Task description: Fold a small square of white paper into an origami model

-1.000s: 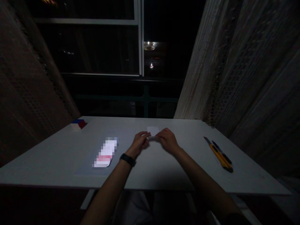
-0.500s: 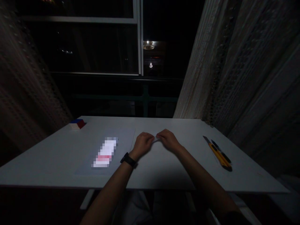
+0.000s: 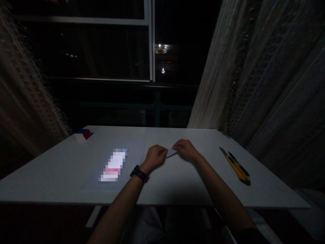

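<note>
Pinching the small paper piece (image 3: 172, 153) between both hands, you are working over the middle of the counter (image 3: 177, 184). Your left hand (image 3: 155, 157) is holding its left end and your right hand (image 3: 186, 149) its right end, each grip looking narrow, with thumb and fingers meeting on the paper. You are probably shaping or folding it, though the view is showing no clear crease; the next move is likely calling for matched edges and an even hold on both ends. The exposed strip is running from hand to hand, its visible long axis lying mostly sideways and slanting, the right end sitting higher in view. Your fingers are hiding its full outline, and whether it is touching the counter is remaining unclear.
</note>
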The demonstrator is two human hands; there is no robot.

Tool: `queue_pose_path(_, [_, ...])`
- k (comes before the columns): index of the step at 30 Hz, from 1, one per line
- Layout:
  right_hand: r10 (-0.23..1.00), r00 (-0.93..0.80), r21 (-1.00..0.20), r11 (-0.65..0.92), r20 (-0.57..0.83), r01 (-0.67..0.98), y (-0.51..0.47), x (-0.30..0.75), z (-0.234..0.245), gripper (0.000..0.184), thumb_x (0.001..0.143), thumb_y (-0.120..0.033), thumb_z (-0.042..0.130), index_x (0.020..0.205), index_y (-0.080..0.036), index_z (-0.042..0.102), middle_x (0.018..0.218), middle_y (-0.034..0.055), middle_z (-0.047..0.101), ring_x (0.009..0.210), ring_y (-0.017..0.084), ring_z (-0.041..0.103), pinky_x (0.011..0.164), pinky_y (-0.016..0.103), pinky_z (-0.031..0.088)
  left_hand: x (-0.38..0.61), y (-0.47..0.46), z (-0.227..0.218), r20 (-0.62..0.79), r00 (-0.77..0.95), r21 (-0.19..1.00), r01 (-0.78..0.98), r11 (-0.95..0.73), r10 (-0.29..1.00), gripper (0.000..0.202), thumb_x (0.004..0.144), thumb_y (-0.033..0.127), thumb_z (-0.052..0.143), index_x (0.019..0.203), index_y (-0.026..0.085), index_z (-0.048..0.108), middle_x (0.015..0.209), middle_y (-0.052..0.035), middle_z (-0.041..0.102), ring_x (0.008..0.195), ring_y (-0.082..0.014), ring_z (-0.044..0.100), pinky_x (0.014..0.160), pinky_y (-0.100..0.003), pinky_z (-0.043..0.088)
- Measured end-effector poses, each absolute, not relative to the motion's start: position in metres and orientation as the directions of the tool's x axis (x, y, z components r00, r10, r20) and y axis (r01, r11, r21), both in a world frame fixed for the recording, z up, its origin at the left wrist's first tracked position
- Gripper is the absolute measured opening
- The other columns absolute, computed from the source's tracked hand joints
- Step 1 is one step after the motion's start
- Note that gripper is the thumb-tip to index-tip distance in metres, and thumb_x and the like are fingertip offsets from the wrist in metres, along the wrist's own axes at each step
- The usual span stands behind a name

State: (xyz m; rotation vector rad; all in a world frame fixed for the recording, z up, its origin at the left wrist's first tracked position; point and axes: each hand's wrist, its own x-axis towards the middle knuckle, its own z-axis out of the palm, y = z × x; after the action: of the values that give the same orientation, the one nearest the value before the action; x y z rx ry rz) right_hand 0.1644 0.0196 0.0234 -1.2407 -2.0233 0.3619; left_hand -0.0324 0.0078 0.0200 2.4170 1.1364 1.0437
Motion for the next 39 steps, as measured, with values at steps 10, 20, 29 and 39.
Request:
queue_pose_path(10, [0.916, -0.263, -0.711, 0.401, 0.302, 0.578, 0.021, 0.172, 0.026, 0.024, 0.069, -0.035, 0.059, 0.066, -0.014, 0.069, 0.057, 0.002, 0.062, 0.056, 0.014, 0.052, 0.054, 0.025, 0.037, -0.031, 0.007, 0.024, 0.446, 0.415, 0.559, 0.564, -0.608, 0.793, 0.026, 0.079, 0.031, 0.048, 0.077, 0.018, 0.071, 0.08, -0.0061, 0.068, 0.078, -0.0172, 0.058, 0.073, -0.026, 0.04])
queue_pose_path(20, [0.949, -0.098, -0.832, 0.309, 0.298, 0.461, 0.022, 0.17, 0.017, 0.028, 0.064, -0.038, 0.059, 0.057, -0.012, 0.064, 0.048, -0.0004, 0.052, 0.049, 0.011, 0.044, 0.049, 0.024, 0.033, -0.031, 0.018, 0.018, 0.376, 0.163, 0.874, 0.266, -0.407, 0.912, 0.029, 0.073, 0.037, 0.056, 0.088, 0.016, 0.069, 0.091, -0.0097, 0.068, 0.084, -0.0205, 0.061, 0.075, -0.029, 0.044])
queue_pose_path(29, [0.942, -0.301, -0.924, 0.242, 0.15, 0.296, 0.011, 0.156, 0.027, 0.023, 0.058, -0.034, 0.066, 0.058, -0.011, 0.067, 0.05, 0.0007, 0.058, 0.051, 0.012, 0.049, 0.054, 0.025, 0.037, -0.028, 0.019, 0.015, 0.333, 0.249, 0.832, 0.376, -0.408, 0.909, 0.032, 0.072, 0.04, 0.054, 0.071, 0.011, 0.068, 0.066, -0.0055, 0.065, 0.064, -0.0158, 0.056, 0.059, -0.024, 0.041])
queue_pose_path(39, [0.931, -0.354, -0.92, 0.215, 0.091, 0.328, 0.014, 0.173, 0.034, 0.018, 0.057, -0.027, 0.067, 0.065, -0.012, 0.071, 0.06, 0.0049, 0.066, 0.056, 0.015, 0.056, 0.06, 0.028, 0.042, -0.033, 0.022, 0.013, 0.378, 0.265, 0.711, 0.531, -0.462, 0.887, 0.033, 0.077, 0.04, 0.047, 0.069, 0.014, 0.066, 0.062, -0.0034, 0.062, 0.061, -0.0144, 0.053, 0.055, -0.023, 0.035])
